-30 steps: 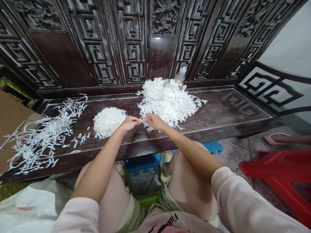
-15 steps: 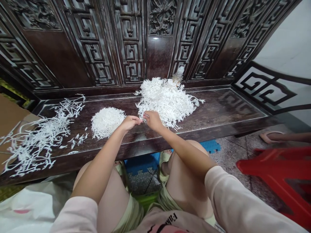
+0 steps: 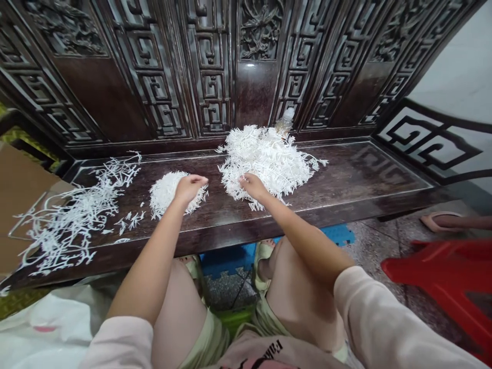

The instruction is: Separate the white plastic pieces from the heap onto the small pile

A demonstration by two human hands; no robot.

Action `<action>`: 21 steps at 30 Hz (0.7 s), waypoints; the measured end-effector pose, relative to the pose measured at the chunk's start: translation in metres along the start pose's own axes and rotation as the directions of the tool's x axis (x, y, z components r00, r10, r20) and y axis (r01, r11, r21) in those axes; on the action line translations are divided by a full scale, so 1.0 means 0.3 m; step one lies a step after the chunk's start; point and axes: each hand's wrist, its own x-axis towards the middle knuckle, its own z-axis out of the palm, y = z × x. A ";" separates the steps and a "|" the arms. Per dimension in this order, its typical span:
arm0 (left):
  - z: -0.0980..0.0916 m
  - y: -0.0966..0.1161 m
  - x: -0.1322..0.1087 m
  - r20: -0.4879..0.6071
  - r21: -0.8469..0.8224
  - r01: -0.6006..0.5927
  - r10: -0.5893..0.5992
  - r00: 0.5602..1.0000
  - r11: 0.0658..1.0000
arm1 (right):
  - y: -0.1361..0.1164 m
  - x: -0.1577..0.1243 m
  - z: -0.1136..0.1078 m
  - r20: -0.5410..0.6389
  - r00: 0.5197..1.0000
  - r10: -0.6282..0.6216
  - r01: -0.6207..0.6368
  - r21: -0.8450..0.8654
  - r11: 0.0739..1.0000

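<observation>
My left hand is over the right side of a low round heap of small white pieces. Its thumb and fingers are pressed together; what they pinch, if anything, is too small to make out. At the front left edge of a bigger pile of white branched sprigs, my right hand has its fingertips closed against the pile, and I cannot make out what is in them. The hands are apart, with dark wood between them. Further left lies a tangle of thin white stems.
Everything white lies on a dark wooden bench with a carved back. A clear bottle with a white cap stands behind the big pile. Loose white bits lie near the stems. A red plastic stool is at right, a cardboard box at left.
My hands were together between the heaps and are now apart. My left hand has moved left over the small heap; my right has moved slightly right to the big pile.
</observation>
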 end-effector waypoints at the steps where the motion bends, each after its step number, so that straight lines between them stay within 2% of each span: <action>1: -0.037 -0.035 0.024 -0.114 0.088 0.030 -0.020 0.993 0.996 | -0.011 -0.010 0.020 0.061 0.998 0.004 -0.009 0.076 0.997; 3: -0.102 -0.107 0.059 -0.240 0.295 0.131 -0.059 0.969 0.947 | -0.034 -0.031 0.057 0.162 0.987 -0.003 -0.028 0.185 0.982; 5: -0.141 -0.160 0.071 -0.256 0.418 0.213 -0.111 0.960 0.883 | -0.055 -0.047 0.079 0.218 0.976 -0.021 -0.028 0.219 0.975; 7: -0.149 -0.183 0.068 -0.253 0.488 0.256 -0.146 0.956 0.834 | -0.066 -0.055 0.085 0.239 0.970 -0.032 -0.015 0.192 0.981; 10: -0.118 -0.165 0.055 -0.329 0.538 0.260 -0.085 0.941 0.802 | -0.067 -0.055 0.079 0.229 0.972 -0.042 0.017 0.107 0.994; 13: -0.075 -0.122 0.051 -0.392 0.546 0.200 0.036 0.919 0.814 | -0.060 -0.052 0.074 0.201 0.976 -0.078 0.067 0.061 0.996; 16: -0.045 -0.091 0.054 -0.424 0.521 0.163 0.088 0.901 0.838 | -0.059 -0.054 0.073 0.219 0.973 -0.073 0.064 0.045 0.997; 18: -0.026 -0.079 0.055 -0.379 0.494 0.100 0.110 0.919 0.864 | -0.061 -0.058 0.072 0.237 0.971 -0.042 0.034 0.037 0.999; 19: -0.014 -0.074 0.053 -0.306 0.468 0.041 0.118 0.945 0.883 | -0.062 -0.060 0.071 0.242 0.970 -0.029 0.020 0.037 0.999; 21: 0.018 -0.062 0.044 -0.048 0.355 -0.095 0.119 0.992 0.930 | -0.063 -0.063 0.072 0.243 0.970 -0.025 0.013 0.049 0.999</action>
